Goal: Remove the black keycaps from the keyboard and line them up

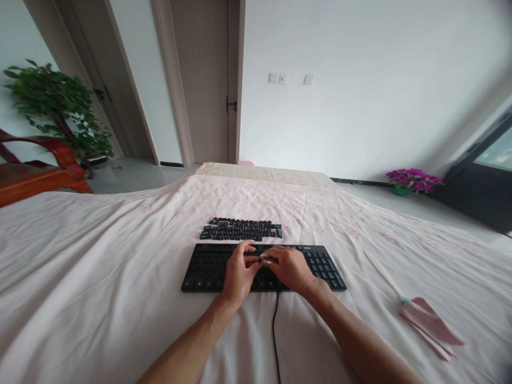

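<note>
A black keyboard (208, 269) lies flat on the pink cloth, its left and middle parts stripped of keycaps, while the number pad on the right still has its keys. Over its middle, my right hand (294, 266) is closed on a thin wire keycap puller (265, 258) whose loops show between the fingers. My left hand (239, 274) meets it there, thumb and index finger pinched at the wire's end on a small dark piece that looks like a keycap, mostly hidden. Behind the keyboard, several loose black keycaps (240, 230) lie in rows.
The patterned cloth (132, 282) is wrinkled. A black cable (275, 336) runs from the keyboard toward me. To the right lies a white-handled duster with pink flaps (430, 322). A wooden chair (52, 165), a green plant (60, 109) and purple flowers (416, 180) stand beyond.
</note>
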Tool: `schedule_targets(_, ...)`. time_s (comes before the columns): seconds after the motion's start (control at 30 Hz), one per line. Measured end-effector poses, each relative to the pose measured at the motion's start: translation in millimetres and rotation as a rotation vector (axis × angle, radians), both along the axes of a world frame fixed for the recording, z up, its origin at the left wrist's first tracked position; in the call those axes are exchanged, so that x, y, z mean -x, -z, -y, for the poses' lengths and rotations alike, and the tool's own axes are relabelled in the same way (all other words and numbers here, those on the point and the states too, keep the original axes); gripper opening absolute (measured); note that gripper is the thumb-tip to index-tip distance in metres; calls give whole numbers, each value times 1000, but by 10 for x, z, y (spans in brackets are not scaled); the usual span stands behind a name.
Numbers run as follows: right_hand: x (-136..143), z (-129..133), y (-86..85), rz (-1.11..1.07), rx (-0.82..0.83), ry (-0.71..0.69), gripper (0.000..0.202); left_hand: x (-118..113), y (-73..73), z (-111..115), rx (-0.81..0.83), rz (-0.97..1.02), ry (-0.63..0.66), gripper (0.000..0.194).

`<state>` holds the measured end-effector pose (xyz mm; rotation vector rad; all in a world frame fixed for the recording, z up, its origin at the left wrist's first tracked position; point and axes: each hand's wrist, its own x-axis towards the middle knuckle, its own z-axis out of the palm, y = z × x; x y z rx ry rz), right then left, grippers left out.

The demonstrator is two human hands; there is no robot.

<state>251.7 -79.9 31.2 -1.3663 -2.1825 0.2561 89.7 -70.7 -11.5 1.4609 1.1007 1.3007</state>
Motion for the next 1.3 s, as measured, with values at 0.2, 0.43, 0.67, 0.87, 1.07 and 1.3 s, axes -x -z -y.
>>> schedule_targets(0.2, -71, -216, -27, -15, 43, 76, 11, 2, 45, -28, -18, 1, -18, 52)
schedule_targets(0.43, -195, -741, -31, 163, 135, 310, 12, 18, 61, -36, -84, -100, -22, 42)
schedule_targets(0.67, -149, -834, 61, 273, 217, 328, 18, 20, 56, -30, -108, -139, -23, 40)
schedule_targets(0.87, -141, -851, 75, 335, 245, 329, 22, 13, 67, -40, -108, -153, -27, 36)
schedule_targets(1.07, -134, -826, 57, 305, 194, 325, 23, 23, 42, -35, -110, -159, -28, 36)
schedule_targets(1.3, -227, -411, -316, 82, -31, 67, 40, 9, 13, -7, -150, -231, 48, 27)
